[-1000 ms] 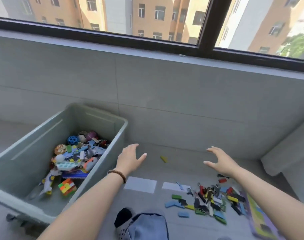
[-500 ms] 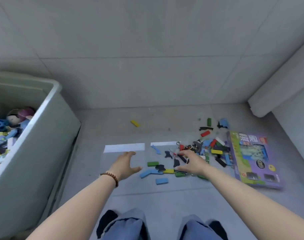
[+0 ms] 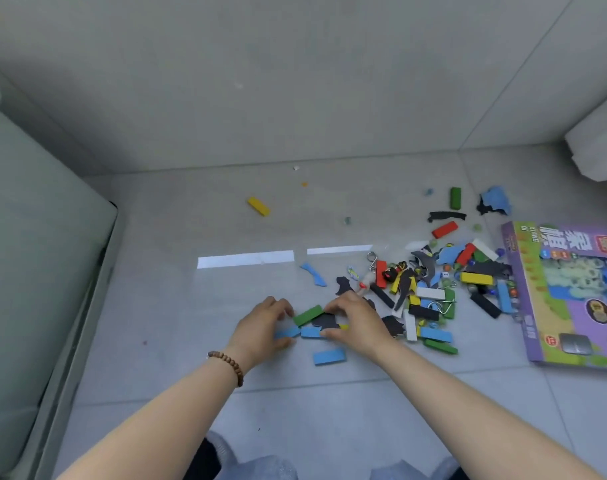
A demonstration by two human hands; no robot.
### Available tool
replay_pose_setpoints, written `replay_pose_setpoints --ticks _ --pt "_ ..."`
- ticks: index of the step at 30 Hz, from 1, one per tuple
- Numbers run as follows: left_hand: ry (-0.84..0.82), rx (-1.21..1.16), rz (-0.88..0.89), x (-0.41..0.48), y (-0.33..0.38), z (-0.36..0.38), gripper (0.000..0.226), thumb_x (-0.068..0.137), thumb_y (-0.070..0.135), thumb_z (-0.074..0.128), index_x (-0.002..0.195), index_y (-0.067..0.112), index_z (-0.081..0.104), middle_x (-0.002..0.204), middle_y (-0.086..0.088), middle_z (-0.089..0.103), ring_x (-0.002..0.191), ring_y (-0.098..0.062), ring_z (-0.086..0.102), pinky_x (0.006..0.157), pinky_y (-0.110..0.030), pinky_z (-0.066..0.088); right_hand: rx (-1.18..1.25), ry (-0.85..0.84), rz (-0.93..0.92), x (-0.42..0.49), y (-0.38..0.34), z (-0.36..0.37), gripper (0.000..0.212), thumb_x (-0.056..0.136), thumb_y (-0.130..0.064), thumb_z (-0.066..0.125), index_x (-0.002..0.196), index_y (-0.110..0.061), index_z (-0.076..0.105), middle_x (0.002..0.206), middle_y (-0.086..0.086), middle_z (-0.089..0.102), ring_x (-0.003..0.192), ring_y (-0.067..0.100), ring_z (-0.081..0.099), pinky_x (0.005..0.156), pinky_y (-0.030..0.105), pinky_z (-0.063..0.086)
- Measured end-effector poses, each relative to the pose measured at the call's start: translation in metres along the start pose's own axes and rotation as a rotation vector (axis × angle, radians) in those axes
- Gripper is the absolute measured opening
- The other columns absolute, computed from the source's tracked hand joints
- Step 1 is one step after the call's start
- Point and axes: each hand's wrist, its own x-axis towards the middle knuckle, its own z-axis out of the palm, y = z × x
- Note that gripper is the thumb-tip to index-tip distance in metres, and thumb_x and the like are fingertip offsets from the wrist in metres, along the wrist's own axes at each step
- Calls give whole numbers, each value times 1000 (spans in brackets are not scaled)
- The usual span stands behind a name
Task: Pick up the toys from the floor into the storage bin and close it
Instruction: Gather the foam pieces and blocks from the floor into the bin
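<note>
Both left hand (image 3: 260,327) and right hand (image 3: 354,320) pinch green block (image 3: 308,314), fingers curled; purple box (image 3: 572,306) lettering inverted.

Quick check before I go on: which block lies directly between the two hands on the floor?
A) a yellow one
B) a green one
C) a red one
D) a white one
B: the green block lies on the floor between the left hand and the right hand, with the fingers of each hand at one of its ends.
</note>
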Motion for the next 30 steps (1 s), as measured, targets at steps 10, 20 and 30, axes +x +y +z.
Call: replay_pose_setpoints --ticks 10,20,30 --pt "77 -665 -198 9 6 -13 29 94 21 55 122 15 51 101 -4 55 83 -12 54 73 -15 48 409 102 150 -4 11 -6 24 78 -11 73 89 -20 54 82 0 56 73 12 50 69 19 45" --pt "-252 -1797 -451 13 35 -30 48 95 50 40 117 12 59 112 -9 65 100 -29 64 75 -38 59 656 126 9 5 -49 -38 15 83 -21 69 97 -14 67 90 -2 68 77 9 61 60 13 44" --pt "-27 -1275 -404 0 -1 -12 22 101 20 39 106 16 60 102 -7 64 77 -19 66 67 -26 59 138 80 27 17 -7 15 30 75 -24 78 103 -22 69 93 -10 50 73 2 44 73 17 42"
